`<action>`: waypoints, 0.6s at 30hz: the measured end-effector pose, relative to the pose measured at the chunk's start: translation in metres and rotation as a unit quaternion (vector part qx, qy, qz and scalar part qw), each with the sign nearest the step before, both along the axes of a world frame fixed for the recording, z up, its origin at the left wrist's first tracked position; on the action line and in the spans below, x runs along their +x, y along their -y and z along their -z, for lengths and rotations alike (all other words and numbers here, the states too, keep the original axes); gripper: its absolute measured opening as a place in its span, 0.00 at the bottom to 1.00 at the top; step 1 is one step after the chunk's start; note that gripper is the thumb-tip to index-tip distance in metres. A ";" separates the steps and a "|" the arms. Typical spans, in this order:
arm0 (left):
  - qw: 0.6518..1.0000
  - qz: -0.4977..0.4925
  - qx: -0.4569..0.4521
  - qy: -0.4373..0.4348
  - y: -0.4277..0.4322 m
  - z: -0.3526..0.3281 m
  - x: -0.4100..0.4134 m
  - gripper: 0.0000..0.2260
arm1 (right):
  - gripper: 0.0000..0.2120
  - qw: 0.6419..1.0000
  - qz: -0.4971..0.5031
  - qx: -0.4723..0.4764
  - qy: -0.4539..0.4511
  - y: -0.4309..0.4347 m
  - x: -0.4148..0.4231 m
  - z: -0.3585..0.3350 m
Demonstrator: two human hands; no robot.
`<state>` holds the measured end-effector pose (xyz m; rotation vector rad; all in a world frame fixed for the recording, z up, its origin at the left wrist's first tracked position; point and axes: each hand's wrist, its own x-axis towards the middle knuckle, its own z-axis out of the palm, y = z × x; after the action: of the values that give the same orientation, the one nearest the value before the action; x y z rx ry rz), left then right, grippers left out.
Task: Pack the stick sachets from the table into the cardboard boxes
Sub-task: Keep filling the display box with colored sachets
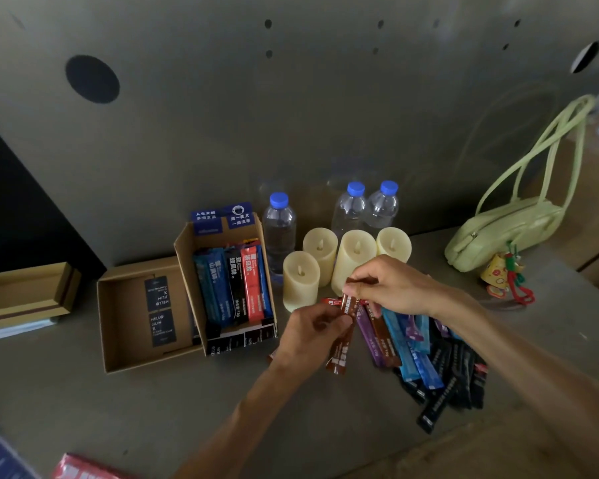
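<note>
two bare hands are working over the grey table (153, 409) as i'm watching from the head camera. nearest me, a red packet (84, 470) is peeking in at the bottom edge. the left hand (312, 335) is pinching a brown stick sachet (341, 350) by its upper half, and the right hand (388, 283) is closing its fingertips on the top of a second brown stick. under the right wrist, a loose heap of purple, blue and black stick sachets (426, 361) is lying fanned on the table. to the left, a shallow open cardboard box (118, 340) is holding two black cards, and touching it, a taller cardboard box (187, 271) is holding blue, black and red sticks. farther back, four cream pillar candles (355, 257) are standing before three clear water bottles with blue caps (279, 229). a pale green handbag (498, 229) is sitting far right.
</note>
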<state>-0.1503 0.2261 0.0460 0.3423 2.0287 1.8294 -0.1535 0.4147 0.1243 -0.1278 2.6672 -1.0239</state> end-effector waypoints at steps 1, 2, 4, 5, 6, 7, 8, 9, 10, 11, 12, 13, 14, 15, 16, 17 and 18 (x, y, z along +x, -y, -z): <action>1.000 -0.010 -0.006 -0.002 0.000 -0.003 -0.001 0.03 | 0.16 1.000 0.003 -0.008 0.000 0.001 -0.001 0.001; 1.000 -0.015 -0.010 -0.004 0.000 -0.004 -0.001 0.05 | 0.13 1.000 0.002 -0.015 0.001 0.002 -0.002 0.001; 1.000 -0.009 -0.015 -0.001 0.003 -0.006 0.000 0.05 | 0.09 1.000 0.002 -0.025 -0.005 0.005 -0.003 -0.002; 1.000 0.005 -0.012 0.007 0.006 -0.006 0.002 0.04 | 0.08 0.999 0.014 -0.029 -0.019 0.006 -0.004 -0.004; 1.000 0.020 -0.018 0.006 0.009 -0.005 0.004 0.03 | 0.08 0.998 0.039 -0.039 -0.035 0.005 -0.006 -0.004; 0.999 0.026 -0.039 -0.010 0.013 -0.004 0.006 0.03 | 0.08 0.995 0.069 -0.057 -0.050 0.004 -0.006 -0.006; 0.997 0.020 -0.070 -0.030 0.019 -0.003 0.007 0.03 | 0.08 0.990 0.095 -0.084 -0.061 0.003 -0.008 -0.006; 0.995 -0.002 -0.091 -0.044 0.026 -0.003 0.007 0.04 | 0.08 0.984 0.117 -0.114 -0.064 0.000 -0.007 -0.005; 0.994 -0.033 -0.090 -0.048 0.034 -0.006 0.008 0.04 | 0.08 0.980 0.129 -0.142 -0.061 -0.002 -0.006 -0.004; 0.994 -0.064 -0.071 -0.047 0.042 -0.010 0.007 0.04 | 0.06 0.977 0.130 -0.160 -0.053 -0.003 -0.002 -0.003; 0.994 -0.088 -0.047 -0.054 0.050 -0.015 0.006 0.03 | 0.05 0.977 0.120 -0.169 -0.042 -0.004 0.001 0.000; 0.992 -0.104 -0.029 -0.065 0.058 -0.021 0.004 0.02 | 0.03 0.980 0.102 -0.167 -0.022 -0.003 0.005 0.001; 0.990 -0.117 -0.017 -0.073 0.064 -0.026 0.001 0.02 | 0.02 0.986 0.074 -0.148 0.008 0.000 0.009 0.005; 0.989 -0.130 -0.005 -0.071 0.069 -0.031 -0.002 0.03 | 0.02 0.991 0.040 -0.123 0.045 0.005 0.013 0.010; 0.988 -0.138 0.006 -0.062 0.073 -0.036 -0.006 0.03 | 0.03 0.992 0.007 -0.103 0.078 0.013 0.017 0.017; 0.988 -0.144 0.010 -0.056 0.075 -0.038 -0.010 0.03 | 0.04 0.990 -0.015 -0.101 0.097 0.023 0.020 0.025; 0.988 -0.146 0.005 -0.058 0.077 -0.041 -0.014 0.03 | 0.05 0.989 -0.025 -0.109 0.099 0.034 0.022 0.035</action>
<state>-0.1641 0.1493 0.0870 0.1635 2.2492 2.0318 -0.1315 0.3807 0.0895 -0.1277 2.3582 -1.2418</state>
